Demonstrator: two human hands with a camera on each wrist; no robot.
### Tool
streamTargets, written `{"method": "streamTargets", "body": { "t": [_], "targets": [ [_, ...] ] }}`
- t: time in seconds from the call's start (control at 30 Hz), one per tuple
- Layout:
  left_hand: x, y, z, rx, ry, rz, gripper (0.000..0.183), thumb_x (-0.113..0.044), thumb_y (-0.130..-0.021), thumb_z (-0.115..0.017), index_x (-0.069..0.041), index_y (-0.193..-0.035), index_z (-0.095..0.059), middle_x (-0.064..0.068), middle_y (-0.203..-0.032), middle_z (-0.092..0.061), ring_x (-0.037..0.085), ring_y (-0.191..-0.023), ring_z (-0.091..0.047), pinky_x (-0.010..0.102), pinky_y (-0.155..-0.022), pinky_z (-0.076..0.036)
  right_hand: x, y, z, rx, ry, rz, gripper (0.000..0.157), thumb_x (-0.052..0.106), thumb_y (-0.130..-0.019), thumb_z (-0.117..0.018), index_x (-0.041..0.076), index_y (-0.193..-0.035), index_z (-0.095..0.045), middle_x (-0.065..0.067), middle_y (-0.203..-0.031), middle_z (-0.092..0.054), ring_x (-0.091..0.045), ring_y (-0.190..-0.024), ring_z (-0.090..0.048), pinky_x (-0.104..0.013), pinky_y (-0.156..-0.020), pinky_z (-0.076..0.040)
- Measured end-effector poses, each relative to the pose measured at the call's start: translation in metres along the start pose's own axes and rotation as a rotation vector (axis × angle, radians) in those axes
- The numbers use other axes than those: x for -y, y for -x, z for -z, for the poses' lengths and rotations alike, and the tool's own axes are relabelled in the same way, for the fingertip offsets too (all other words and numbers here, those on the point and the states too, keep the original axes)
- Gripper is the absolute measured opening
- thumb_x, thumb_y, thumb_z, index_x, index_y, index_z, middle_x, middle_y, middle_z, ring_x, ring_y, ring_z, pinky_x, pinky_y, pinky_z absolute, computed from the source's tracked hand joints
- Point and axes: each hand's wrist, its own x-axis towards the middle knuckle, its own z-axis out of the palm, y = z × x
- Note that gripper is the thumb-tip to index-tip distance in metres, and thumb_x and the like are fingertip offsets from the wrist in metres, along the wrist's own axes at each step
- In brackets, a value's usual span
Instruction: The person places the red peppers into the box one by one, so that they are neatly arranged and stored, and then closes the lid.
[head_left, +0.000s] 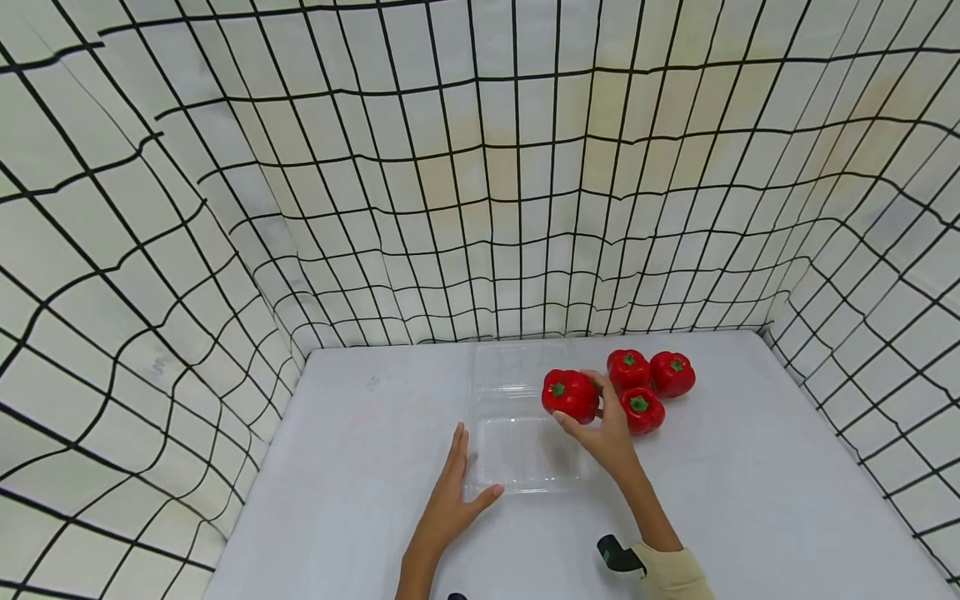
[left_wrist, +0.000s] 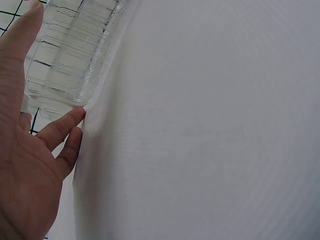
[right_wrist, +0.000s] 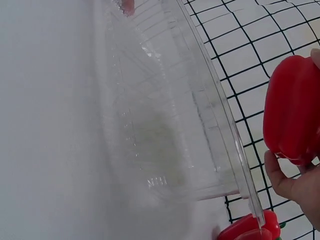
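My right hand (head_left: 609,429) pinches a glossy red bell pepper with a short green stem (head_left: 570,396), thumb on the near side and fingers round the far side. I hold the pepper up off the white tabletop (head_left: 360,433); in the head view it shows over the right part of a clear, see-through plastic container (head_left: 517,454). The right wrist view catches the pepper's long, lobed side, with a fingertip against its lower end.

My left hand (head_left: 447,504) is spread, its fingers straight and the thumb held well away from them. The fingers lie along the container's left side and the thumb is by its near edge. In the left wrist view one fingertip meets a corner of the container, though I cannot tell whether it presses on it.

Three more glossy red bell peppers with green stems (head_left: 642,410) sit bunched on the tabletop to the right of the container: two at the back, side by side, and one in front, just beside my right hand.

A cream sleeve (head_left: 675,575) covers my right forearm, with a small black device (head_left: 621,555) next to its cuff. White walls with black grid lines (head_left: 536,204) rise behind and on both sides.
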Motion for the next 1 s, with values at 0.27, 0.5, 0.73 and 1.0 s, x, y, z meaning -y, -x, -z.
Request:
{"method": "streamTargets", "body": {
  "t": [0.27, 0.5, 0.73, 1.0],
  "targets": [
    [0.000, 0.000, 0.000, 0.013, 0.009, 0.009, 0.104, -0.048, -0.081, -0.075, -0.017, -0.158, -0.012, -0.003, -0.166, -0.006, 0.034, -0.144, -0.036, 0.060, -0.113, -0.033, 0.001, -0.001, -0.019, 0.125, 0.081, -0.050, 0.086, 0.022, -0.071, -0.086, 0.017, -0.144, -0.039, -0.010, -0.140, -0.046, -0.031, -0.131, -0.044, -0.053, -0.093, -0.055],
    [-0.001, 0.001, 0.001, 0.015, -0.001, 0.008, 0.103, -0.048, -0.081, -0.074, -0.018, -0.158, -0.012, -0.004, -0.166, -0.007, 0.033, -0.143, -0.039, 0.060, -0.110, -0.036, -0.003, -0.001, -0.039, 0.166, 0.100, -0.115, 0.088, 0.030, -0.073, -0.086, 0.016, -0.145, -0.038, -0.010, -0.142, -0.048, -0.031, -0.131, -0.046, -0.052, -0.094, -0.055],
    [-0.002, 0.001, 0.001, 0.019, 0.013, 0.009, 0.103, -0.047, -0.082, -0.074, -0.017, -0.158, -0.013, -0.003, -0.166, -0.007, 0.034, -0.142, -0.040, 0.060, -0.110, -0.037, -0.006, 0.000, -0.055, 0.178, 0.145, -0.121, 0.085, 0.035, -0.072, -0.086, 0.010, -0.141, -0.043, -0.013, -0.138, -0.052, -0.032, -0.126, -0.050, -0.052, -0.093, -0.056],
    [0.001, 0.000, 0.000, 0.015, 0.017, -0.010, 0.102, -0.046, -0.082, -0.074, -0.021, -0.159, -0.011, -0.002, -0.166, -0.008, 0.033, -0.139, -0.044, 0.059, -0.109, -0.038, -0.005, 0.001, -0.070, 0.205, 0.203, -0.109, 0.082, 0.036, -0.074, -0.085, 0.009, -0.141, -0.046, -0.017, -0.130, -0.053, -0.034, -0.121, -0.052, -0.051, -0.092, -0.057]
  ]
}}
